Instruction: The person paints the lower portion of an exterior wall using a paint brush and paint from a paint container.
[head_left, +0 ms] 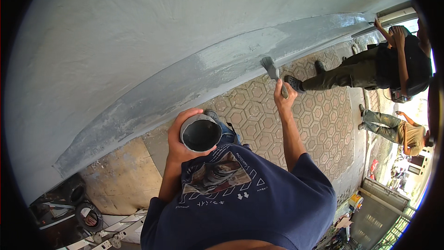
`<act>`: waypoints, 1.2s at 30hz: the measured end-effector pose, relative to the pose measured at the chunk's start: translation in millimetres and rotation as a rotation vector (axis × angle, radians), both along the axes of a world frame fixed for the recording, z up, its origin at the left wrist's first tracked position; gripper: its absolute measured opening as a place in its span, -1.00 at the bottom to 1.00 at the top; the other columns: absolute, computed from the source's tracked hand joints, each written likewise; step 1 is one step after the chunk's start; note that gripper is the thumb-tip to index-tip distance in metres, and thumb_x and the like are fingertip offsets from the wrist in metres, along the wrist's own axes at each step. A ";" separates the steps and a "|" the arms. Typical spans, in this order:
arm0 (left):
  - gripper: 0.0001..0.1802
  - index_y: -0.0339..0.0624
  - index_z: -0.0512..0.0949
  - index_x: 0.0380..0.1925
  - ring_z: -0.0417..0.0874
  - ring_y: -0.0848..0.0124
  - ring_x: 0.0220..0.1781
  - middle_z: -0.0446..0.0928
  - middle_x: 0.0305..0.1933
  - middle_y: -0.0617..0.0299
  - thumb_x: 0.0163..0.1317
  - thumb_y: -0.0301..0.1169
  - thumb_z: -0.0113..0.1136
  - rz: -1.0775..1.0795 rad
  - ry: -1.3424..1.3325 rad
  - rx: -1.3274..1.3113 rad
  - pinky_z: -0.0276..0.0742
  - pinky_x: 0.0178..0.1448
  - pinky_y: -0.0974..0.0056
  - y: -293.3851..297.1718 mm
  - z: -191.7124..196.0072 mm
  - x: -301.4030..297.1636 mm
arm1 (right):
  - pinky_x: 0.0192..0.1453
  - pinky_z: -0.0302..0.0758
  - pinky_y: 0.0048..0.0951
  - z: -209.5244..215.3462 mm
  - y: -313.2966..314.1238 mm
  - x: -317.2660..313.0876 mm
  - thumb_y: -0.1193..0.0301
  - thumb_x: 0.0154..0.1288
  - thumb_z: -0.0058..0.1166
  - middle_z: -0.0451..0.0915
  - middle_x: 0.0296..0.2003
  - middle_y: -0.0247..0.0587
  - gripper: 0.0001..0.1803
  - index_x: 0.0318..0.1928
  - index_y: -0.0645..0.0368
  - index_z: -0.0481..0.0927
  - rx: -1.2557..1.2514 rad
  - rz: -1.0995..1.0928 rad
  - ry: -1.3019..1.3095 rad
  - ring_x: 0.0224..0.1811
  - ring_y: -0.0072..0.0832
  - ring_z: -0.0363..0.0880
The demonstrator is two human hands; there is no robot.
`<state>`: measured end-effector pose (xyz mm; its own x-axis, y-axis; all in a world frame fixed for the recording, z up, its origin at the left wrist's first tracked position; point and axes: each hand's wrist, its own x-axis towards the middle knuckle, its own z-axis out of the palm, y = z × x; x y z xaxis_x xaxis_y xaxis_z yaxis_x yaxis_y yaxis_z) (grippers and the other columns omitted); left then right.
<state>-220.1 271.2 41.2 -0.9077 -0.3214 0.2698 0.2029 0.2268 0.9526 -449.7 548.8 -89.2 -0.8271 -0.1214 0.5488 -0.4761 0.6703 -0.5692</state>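
**Level cup, light brush**

My left hand (175, 140) is wrapped around a grey cup (196, 117) near the middle of the frame, mouth up. My right hand (284, 100) grips a brush (272, 70) right of centre, bristles toward the foot of the grey wall (185, 74); I can't tell whether they touch. I'd hold the cup level, wipe excess on its rim, and stroke lightly and evenly, sparing the paving (319, 111) drips.

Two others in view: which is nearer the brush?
The person in the dark top, whose shoe shows beside the right hand holding the brush; the other person, in a tan shirt, stands farther off.
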 end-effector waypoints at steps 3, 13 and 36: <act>-0.01 -0.27 0.43 0.17 0.58 0.29 0.13 0.54 0.13 0.05 -0.40 -0.29 0.67 -0.002 -0.020 0.002 0.48 0.22 0.21 2.4 -3.3 4.1 | -0.65 0.30 -0.25 -2.0 -28.9 35.8 0.44 0.26 0.20 0.42 -0.74 -0.03 -0.65 -0.64 0.25 0.45 -0.026 0.130 -0.067 -0.77 -0.18 0.44; -0.01 -0.27 0.42 0.17 0.58 0.28 0.14 0.53 0.14 0.03 -0.40 -0.31 0.67 0.047 -0.050 0.015 0.48 0.23 0.22 -1.4 -7.8 15.4 | -0.62 0.37 -0.27 -6.9 -89.7 86.7 0.50 0.24 0.20 0.51 -0.70 -0.08 -0.73 -0.61 0.27 0.55 -0.112 0.490 -0.182 -0.73 -0.24 0.50; -0.01 -0.24 0.42 0.15 0.56 0.22 0.17 0.54 0.12 0.00 -0.42 -0.33 0.70 -0.060 0.034 -0.023 0.46 0.25 0.17 -63.0 -1.6 90.8 | -0.64 0.38 -0.25 -21.0 -157.3 185.0 0.50 0.20 0.22 0.48 -0.71 -0.06 -0.77 -0.58 0.24 0.54 -0.092 0.485 -0.141 -0.75 -0.19 0.49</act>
